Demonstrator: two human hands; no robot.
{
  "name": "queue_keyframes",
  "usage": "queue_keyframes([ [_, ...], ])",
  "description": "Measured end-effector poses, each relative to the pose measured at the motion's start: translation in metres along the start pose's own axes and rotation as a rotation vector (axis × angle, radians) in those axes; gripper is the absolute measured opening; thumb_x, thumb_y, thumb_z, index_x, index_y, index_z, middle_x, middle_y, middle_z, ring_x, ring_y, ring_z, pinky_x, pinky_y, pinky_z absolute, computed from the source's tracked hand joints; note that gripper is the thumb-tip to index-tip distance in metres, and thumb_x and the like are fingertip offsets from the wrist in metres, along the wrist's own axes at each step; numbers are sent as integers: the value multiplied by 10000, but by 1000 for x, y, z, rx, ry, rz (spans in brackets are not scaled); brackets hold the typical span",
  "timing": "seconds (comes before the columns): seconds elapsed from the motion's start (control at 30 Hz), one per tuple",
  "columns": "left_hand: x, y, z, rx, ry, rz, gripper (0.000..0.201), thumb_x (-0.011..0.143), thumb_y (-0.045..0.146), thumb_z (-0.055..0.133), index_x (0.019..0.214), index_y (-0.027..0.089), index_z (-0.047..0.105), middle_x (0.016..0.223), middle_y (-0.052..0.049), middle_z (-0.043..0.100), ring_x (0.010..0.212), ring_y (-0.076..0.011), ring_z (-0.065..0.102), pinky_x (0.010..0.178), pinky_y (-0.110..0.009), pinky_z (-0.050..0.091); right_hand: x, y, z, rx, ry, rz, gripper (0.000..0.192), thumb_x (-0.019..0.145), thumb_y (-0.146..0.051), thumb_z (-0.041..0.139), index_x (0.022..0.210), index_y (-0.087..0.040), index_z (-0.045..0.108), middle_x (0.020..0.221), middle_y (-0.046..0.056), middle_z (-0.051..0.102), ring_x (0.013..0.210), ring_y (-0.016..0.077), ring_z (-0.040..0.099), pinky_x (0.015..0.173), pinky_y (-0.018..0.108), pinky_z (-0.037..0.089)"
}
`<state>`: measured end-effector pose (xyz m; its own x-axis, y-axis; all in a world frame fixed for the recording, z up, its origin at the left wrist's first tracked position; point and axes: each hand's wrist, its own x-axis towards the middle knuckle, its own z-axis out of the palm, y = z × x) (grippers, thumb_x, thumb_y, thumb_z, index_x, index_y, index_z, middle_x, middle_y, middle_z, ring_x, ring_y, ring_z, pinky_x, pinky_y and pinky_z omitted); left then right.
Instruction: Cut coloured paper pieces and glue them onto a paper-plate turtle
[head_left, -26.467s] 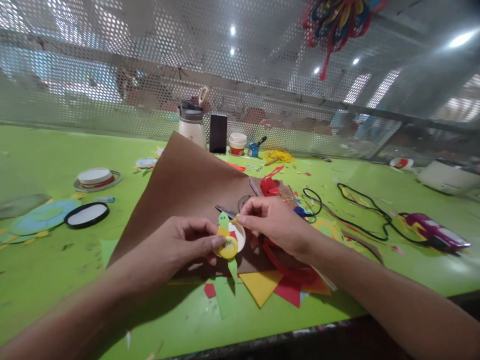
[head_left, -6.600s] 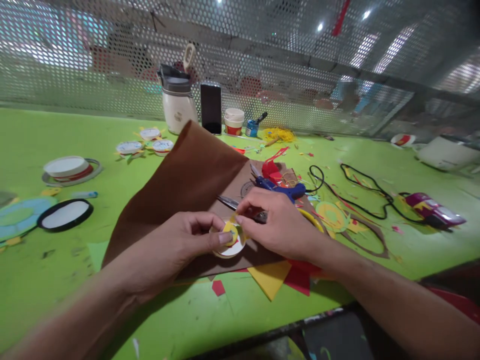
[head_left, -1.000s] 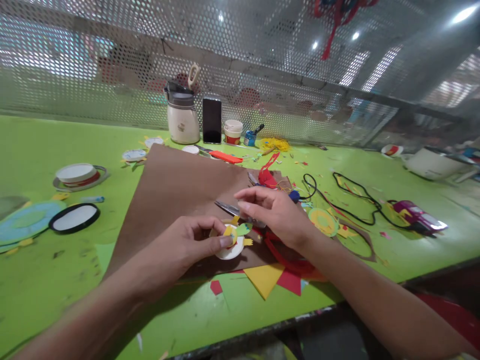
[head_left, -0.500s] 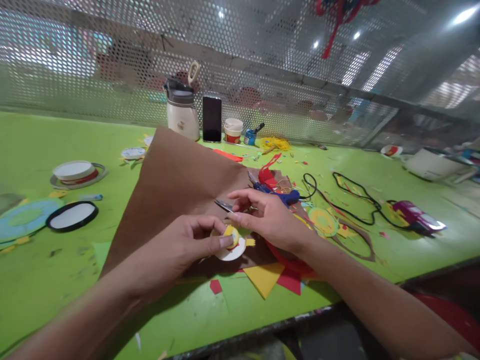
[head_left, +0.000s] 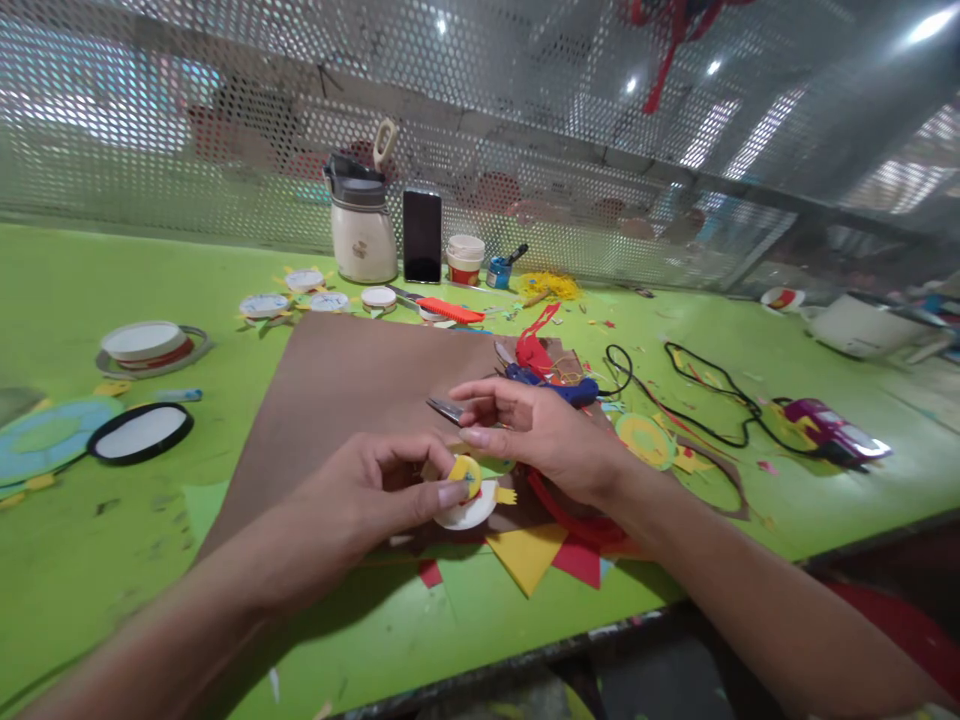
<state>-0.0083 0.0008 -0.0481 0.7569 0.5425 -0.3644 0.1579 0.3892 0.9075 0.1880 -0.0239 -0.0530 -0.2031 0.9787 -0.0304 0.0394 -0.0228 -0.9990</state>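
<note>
Between its thumb and fingers, my left hand (head_left: pixel 397 490) pinches a small craft piece made of a white disc (head_left: pixel 466 514) and a yellow round part (head_left: pixel 469 476), with a yellow hand-shaped tab at its right side. My right hand (head_left: pixel 536 435) is just to the right, curled around scissors (head_left: pixel 445 409); only their pointed metal blades show, aimed left, and the handles are hidden. Both hands are above a brown sheet (head_left: pixel 352 370). Yellow paper (head_left: pixel 526 560) and red paper (head_left: pixel 581 558) stick out below my right hand.
A blue-handled tool (head_left: pixel 574 390) with a black cord lies right of the sheet. Behind stand a white jug (head_left: pixel 363 240), phone (head_left: pixel 422 237), paper cups (head_left: pixel 465 262) and blue paint jar (head_left: pixel 499 272). White discs (head_left: pixel 262 306) and a black-rimmed oval (head_left: pixel 141 434) lie leftward.
The brown sheet's raised far corner has dropped flat, uncovering white discs and a red-orange tool behind it. Both hands keep their grips; the craft piece has tilted slightly.
</note>
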Motion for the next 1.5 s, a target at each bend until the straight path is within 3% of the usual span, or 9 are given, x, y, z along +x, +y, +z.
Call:
queue_keyframes([
  [0.13, 0, 0, 0, 59, 7, 51, 190, 687, 333, 745, 727, 169, 657, 832, -57, 697, 763, -212, 666, 633, -302, 538, -1, -1, 1, 104, -18, 22, 387, 739, -185, 732, 1107, -211, 614, 1117, 68, 590, 1068, 189, 557, 956, 374, 438],
  [0.27, -1, 0, -1, 70, 39, 42, 180, 710, 336, 727, 750, 175, 655, 843, -43, 691, 776, -204, 666, 678, -311, 547, -1, 1, 0, 199, -41, 48, 321, 784, -206, 701, 1094, -199, 618, 1056, 57, 612, 967, 162, 591, 884, 332, 462],
  [0.4, 0, 0, -2, 17, 44, 2, 181, 740, 339, 712, 785, 178, 642, 852, -32, 699, 812, -196, 677, 760, -317, 544, 0, -1, -4, 220, 97, -11, 207, 862, -300, 615, 1040, -200, 650, 974, 41, 613, 934, 150, 581, 772, 283, 489],
  [0.53, 1, -1, -3, -46, 16, -59, 201, 748, 352, 709, 793, 180, 616, 878, -53, 722, 867, -235, 692, 797, -357, 535, -2, -6, -11, 18, 231, -149, 172, 859, -295, 612, 989, -202, 674, 921, 25, 632, 852, 131, 582, 742, 267, 476],
  [0.7, 2, 0, -5, -107, -10, 2, 155, 770, 318, 694, 771, 177, 630, 903, -62, 733, 865, -222, 689, 843, -379, 510, -15, -17, -16, -282, 248, -298, 80, 849, -240, 613, 857, -184, 670, 796, 12, 630, 746, 134, 568, 689, 278, 457],
  [0.83, 2, 4, -5, -69, 55, 61, 147, 753, 301, 710, 763, 168, 647, 853, -54, 723, 782, -180, 667, 763, -317, 507, -24, -20, -10, -559, 228, -450, 127, 850, -168, 595, 732, -181, 640, 762, 13, 613, 734, 141, 559, 712, 294, 445],
  [1.07, 5, 0, -7, -67, 96, 72, 180, 735, 310, 722, 798, 155, 655, 816, -47, 697, 742, -160, 640, 745, -311, 479, -26, -14, 2, -643, 134, -421, 89, 861, -162, 584, 864, -167, 673, 824, 24, 620, 766, 135, 585, 718, 278, 457],
  [1.2, 6, -3, -6, -17, 87, 101, 184, 745, 319, 709, 808, 153, 660, 848, -55, 700, 781, -169, 637, 771, -315, 470, -24, -14, 7, -692, 144, -378, 109, 861, -186, 591, 902, -161, 689, 799, 13, 587, 733, 121, 563, 666, 251, 445],
  [1.5, 6, 2, -3, 159, 129, 96, 206, 663, 365, 753, 718, 174, 699, 725, -31, 702, 678, -170, 625, 647, -289, 487, -22, -14, 22, -672, 194, -329, 132, 809, -264, 674, 716, -170, 667, 690, -9, 532, 621, 106, 495, 571, 240, 401],
])
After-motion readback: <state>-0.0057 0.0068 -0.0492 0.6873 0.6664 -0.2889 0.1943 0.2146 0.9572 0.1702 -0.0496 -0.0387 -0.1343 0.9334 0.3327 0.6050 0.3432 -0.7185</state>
